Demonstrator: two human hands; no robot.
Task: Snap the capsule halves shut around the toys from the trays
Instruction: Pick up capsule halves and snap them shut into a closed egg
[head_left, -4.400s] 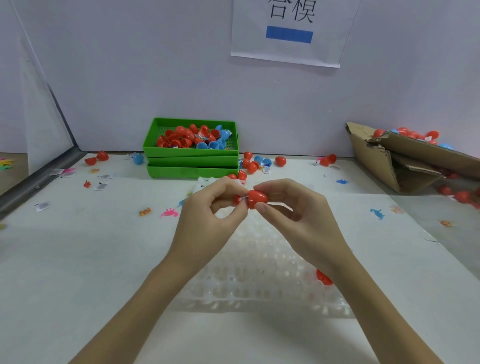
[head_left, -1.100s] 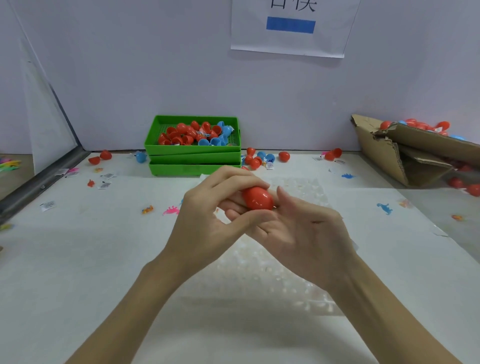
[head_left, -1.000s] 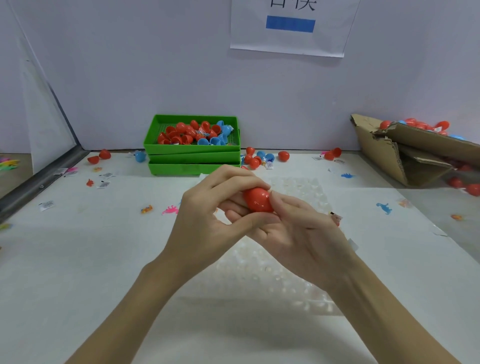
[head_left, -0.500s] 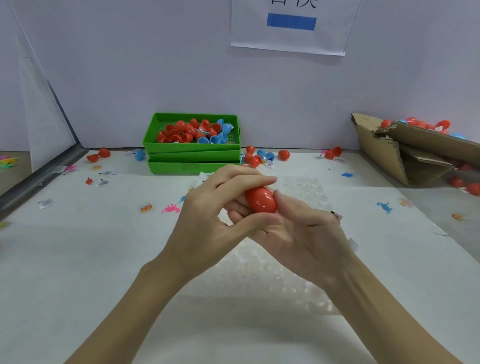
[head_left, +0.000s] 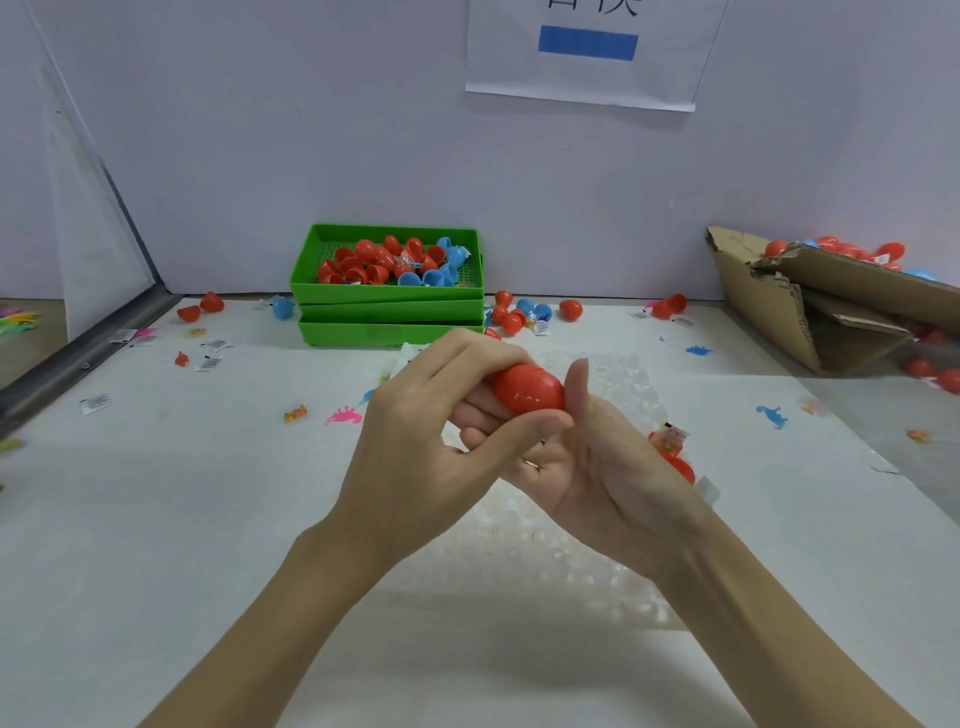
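A red egg-shaped capsule sits between both hands above the table's middle, its two halves joined with a seam showing. My left hand grips it from the left, fingers over the top and thumb underneath. My right hand cups it from the right, palm up, thumb upright against its end. Stacked green trays at the back hold several red and blue capsule halves and small packets. A red capsule half and a wrapped toy lie just right of my right hand.
A clear bubble tray lies under my hands. An open cardboard box with red capsules stands at the right. Loose capsules, small toy dinosaurs and paper tags are scattered over the white table. A wall closes the back.
The two separate halves held 4.4 s ago are now pressed together as one capsule. Over the last second the hands have stayed in place, with the right thumb lifting upright.
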